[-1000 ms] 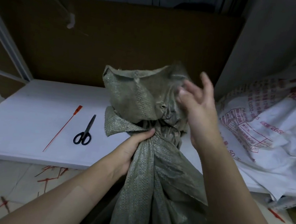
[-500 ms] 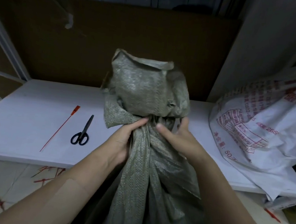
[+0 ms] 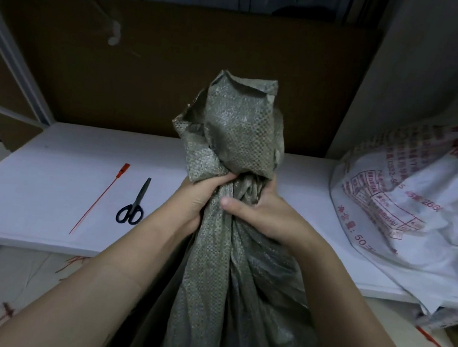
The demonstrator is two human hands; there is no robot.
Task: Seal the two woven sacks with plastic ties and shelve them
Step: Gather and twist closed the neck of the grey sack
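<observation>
A grey-green woven sack (image 3: 237,134) stands upright in front of me, its mouth bunched into a neck with the loose top flaring above. My left hand (image 3: 199,198) grips the neck from the left. My right hand (image 3: 260,210) grips it from the right, thumb across the front. A red plastic tie (image 3: 98,199) lies on the white shelf (image 3: 51,183) to the left, apart from both hands. A white woven sack with red print (image 3: 405,203) lies on the shelf at the right.
Black scissors (image 3: 134,205) lie on the shelf beside the red tie. A brown board (image 3: 176,69) backs the shelf. A metal upright (image 3: 16,60) stands at the left. Red tie offcuts (image 3: 71,262) lie scattered on the floor below the shelf.
My right hand came down from the sack's loose top and closed on the neck beside my left hand. The loose top now stands taller and narrower.
</observation>
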